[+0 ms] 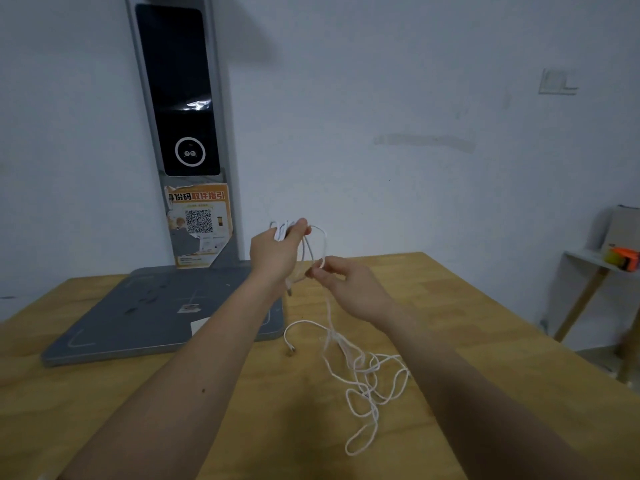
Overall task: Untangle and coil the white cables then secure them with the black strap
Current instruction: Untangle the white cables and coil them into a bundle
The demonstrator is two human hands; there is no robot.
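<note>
A wide wooden bench point(485, 323) filled the bottom of the view, with a pale wall behind it. On the bench's far left part lay a big flat grey base point(138, 317), and a tall grey post point(228, 140) stood up from its back edge. The post had a long black screen point(176, 88) on it, with a white ring and two small dots near the bottom. Under the screen was an orange and white sticker point(199, 223), torn at the edges. It had Chinese writing in black and red across the top and a square QR code in the middle. The small words lower down were too blurry to read.

Off past the bench's right edge stood a small side table point(585, 268) with an orange thing point(623, 258) on top.

Both bare arms reached out over the middle of the bench. The left hand point(277, 252) was closed around a few loops of the white cables point(363, 372), held up in the air. The right hand point(346, 285) was just beside it, pinching one strand with its fingertips. From the hands the cables hung down to the bench and lay in a loose messy tangle near the right arm, toward the near edge. One plug end point(292, 350) rested on the wood just beside the grey base's corner.
</note>
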